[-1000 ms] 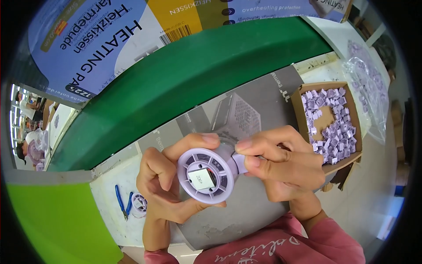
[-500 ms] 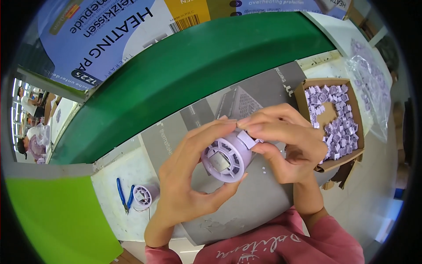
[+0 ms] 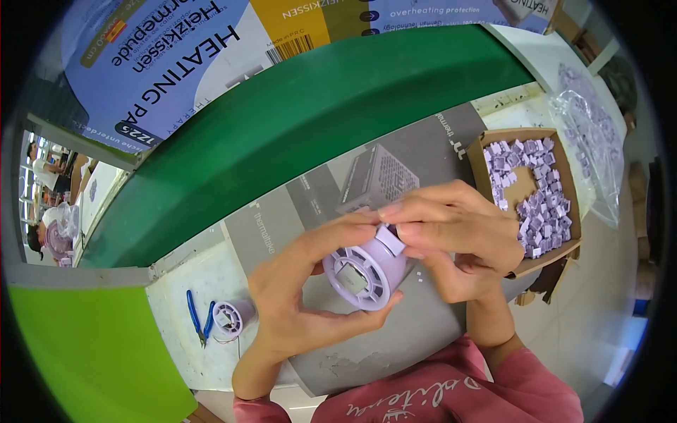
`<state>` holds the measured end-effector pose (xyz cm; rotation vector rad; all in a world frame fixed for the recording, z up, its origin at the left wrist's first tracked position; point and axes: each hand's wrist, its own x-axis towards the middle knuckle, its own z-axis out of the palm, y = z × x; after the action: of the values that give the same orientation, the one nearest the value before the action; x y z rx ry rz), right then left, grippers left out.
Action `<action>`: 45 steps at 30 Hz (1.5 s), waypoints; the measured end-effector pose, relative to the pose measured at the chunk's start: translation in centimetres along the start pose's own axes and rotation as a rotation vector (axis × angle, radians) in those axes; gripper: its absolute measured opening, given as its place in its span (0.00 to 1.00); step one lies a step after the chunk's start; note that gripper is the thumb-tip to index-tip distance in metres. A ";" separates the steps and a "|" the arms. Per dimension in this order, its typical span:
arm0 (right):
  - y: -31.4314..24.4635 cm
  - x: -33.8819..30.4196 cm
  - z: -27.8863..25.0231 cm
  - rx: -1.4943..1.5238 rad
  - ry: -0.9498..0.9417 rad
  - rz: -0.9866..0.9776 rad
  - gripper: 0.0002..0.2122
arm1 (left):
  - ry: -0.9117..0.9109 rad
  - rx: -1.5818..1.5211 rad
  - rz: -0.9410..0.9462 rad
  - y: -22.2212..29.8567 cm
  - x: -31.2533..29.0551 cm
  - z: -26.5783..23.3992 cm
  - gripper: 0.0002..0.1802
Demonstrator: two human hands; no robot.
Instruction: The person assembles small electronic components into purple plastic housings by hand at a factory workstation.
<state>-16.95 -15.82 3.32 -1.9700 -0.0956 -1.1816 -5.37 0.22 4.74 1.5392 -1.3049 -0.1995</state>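
Between its thumb and fingers, my left hand (image 3: 293,289) grips a lavender round plastic housing (image 3: 394,269). The housing is tilted so that its slotted, ring-shaped end faces me, with a pale square part in the centre. At the upper side of the housing sits a small lavender plastic clip (image 3: 390,241). My right hand (image 3: 462,236) pinches this clip with closed fingers and holds it against the housing wall. The fingers partly cover the clip, so I cannot tell whether it is seated.
A cardboard box (image 3: 479,169) of small lavender clips stands at the right, by a clear plastic bag (image 3: 589,141). Blue-handled cutting pliers (image 3: 192,307) and a second lavender housing (image 3: 244,312) lie left. Grey printed cardboard (image 3: 381,366) covers the worktop; a green strip (image 3: 317,116) runs behind.
The housing has moved slightly down in my left hand's grip. My right fingers have closed further over the clip, which now lies turned against the housing's side.
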 end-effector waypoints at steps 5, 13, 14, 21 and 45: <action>0.0 0.1 -0.1 0.110 -0.003 -0.014 0.12 | -0.012 -0.082 0.025 -0.1 0.4 -0.4 0.37; 0.1 -0.2 0.5 0.102 -0.034 0.075 0.11 | 0.005 -0.114 -0.141 -0.1 0.6 -0.5 0.33; 0.2 -0.4 0.8 0.102 -0.021 0.034 0.12 | 0.031 -0.113 -0.099 -0.3 0.6 -0.4 0.33; -0.2 -0.6 1.0 0.200 -0.011 0.085 0.13 | 0.071 -0.179 -0.093 0.4 0.4 -0.2 0.32; -0.6 -0.9 1.7 -0.522 0.205 -0.103 0.14 | 0.153 0.680 0.402 -0.5 -0.8 2.1 0.39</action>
<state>-16.50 -13.97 2.64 -2.2898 0.2435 -1.5894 -6.81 -0.46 3.13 1.7450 -1.6135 0.6669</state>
